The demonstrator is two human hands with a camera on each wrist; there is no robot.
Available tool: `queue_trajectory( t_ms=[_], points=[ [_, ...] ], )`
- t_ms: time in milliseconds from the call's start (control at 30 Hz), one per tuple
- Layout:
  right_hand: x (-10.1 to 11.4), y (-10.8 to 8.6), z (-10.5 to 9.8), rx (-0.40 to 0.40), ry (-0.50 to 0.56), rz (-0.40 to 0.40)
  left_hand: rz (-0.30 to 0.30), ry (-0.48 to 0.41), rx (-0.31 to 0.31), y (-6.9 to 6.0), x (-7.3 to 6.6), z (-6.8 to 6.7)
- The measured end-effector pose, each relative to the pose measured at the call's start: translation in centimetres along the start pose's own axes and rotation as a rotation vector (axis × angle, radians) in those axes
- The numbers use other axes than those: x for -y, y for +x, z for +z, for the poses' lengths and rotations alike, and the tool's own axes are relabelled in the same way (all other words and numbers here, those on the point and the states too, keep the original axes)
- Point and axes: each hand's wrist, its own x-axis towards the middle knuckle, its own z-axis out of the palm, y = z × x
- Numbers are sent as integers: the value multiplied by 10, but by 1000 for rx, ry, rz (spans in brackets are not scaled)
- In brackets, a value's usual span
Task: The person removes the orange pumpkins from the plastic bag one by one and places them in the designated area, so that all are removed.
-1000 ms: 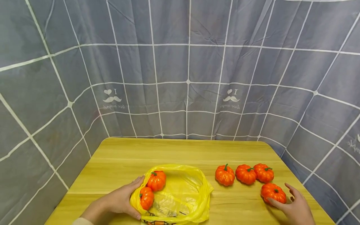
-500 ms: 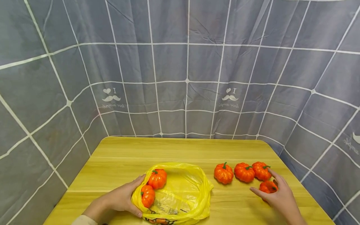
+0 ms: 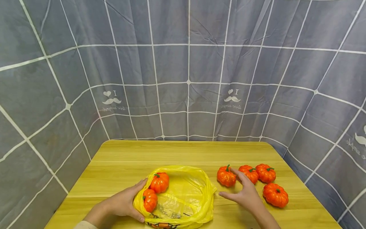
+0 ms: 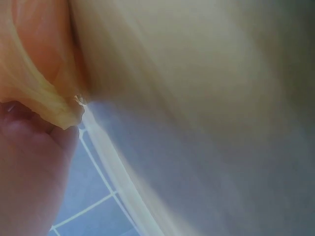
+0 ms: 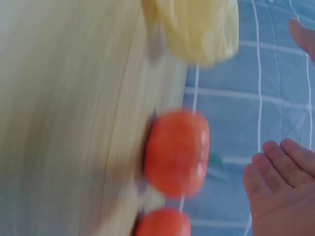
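Observation:
A yellow plastic bag lies with its mouth spread wide on the wooden table. Two small orange pumpkins with green stems sit inside it at the left. My left hand holds the bag's left side, thumb toward the front and fingers toward the back. Between the bag and the row of pumpkins hovers my right hand, fingers and thumb spread, nothing held. Its fingers are close to the leftmost loose pumpkin; touching cannot be told. The right wrist view shows the outstretched fingers beside a pumpkin.
Behind the right hand lies a partly covered pumpkin. Another pumpkin touches it on the right, and one more pumpkin lies nearer the front. A grey curtain with white lines surrounds the table.
My right hand has left the front right pumpkin and moved left toward the leftmost loose one. That front pumpkin stays in its place. My left hand and the bag have not visibly moved.

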Motion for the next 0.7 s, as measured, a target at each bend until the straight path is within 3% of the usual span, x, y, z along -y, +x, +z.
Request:
queue_trajectory(
  t_ms=[167, 367, 700],
  points=[
    [12, 3, 26, 59, 26, -31, 2, 3, -2, 1, 1, 0],
    [21, 5, 42, 171, 137, -13, 5, 8, 0, 1, 2, 1],
    [35, 8, 65, 251, 121, -58, 27, 10, -8, 0, 0, 0]
  ],
)
